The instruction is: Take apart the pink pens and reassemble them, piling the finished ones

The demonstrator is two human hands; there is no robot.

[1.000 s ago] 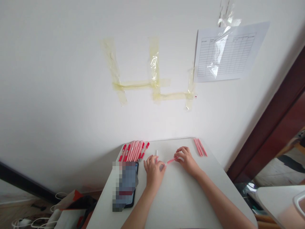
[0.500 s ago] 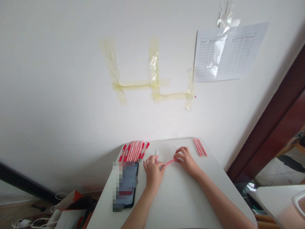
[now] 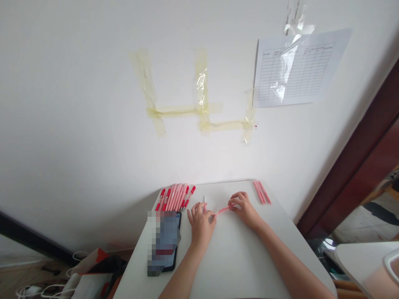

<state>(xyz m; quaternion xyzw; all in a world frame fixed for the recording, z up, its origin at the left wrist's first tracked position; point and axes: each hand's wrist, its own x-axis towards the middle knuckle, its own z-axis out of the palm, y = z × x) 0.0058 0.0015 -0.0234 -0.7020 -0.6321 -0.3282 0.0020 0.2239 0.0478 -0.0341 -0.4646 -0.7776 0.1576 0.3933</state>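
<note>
A slim pink pen (image 3: 223, 209) lies slantwise between my two hands above the white table. My left hand (image 3: 200, 224) pinches its lower left end between thumb and forefinger, the other fingers spread. My right hand (image 3: 245, 211) is closed on the upper right end with its fingertips. Just behind my left fingers a thin white-and-pink piece (image 3: 205, 199) rests on the table, partly hidden by them. At the back left lies a row of several pink pens (image 3: 177, 197), among them some with red ends. Several more pink pens (image 3: 262, 192) lie at the back right.
A phone (image 3: 168, 245), partly blurred out, lies on the table (image 3: 249, 265) left of my left forearm. The wall behind carries yellowish tape (image 3: 202, 91) and a taped paper form (image 3: 293, 70). Bags and cables (image 3: 90, 270) sit on the floor at lower left.
My right hand has shifted very slightly to the right, and a little more of the pink pen shows between my hands. The left hand has barely moved.
</note>
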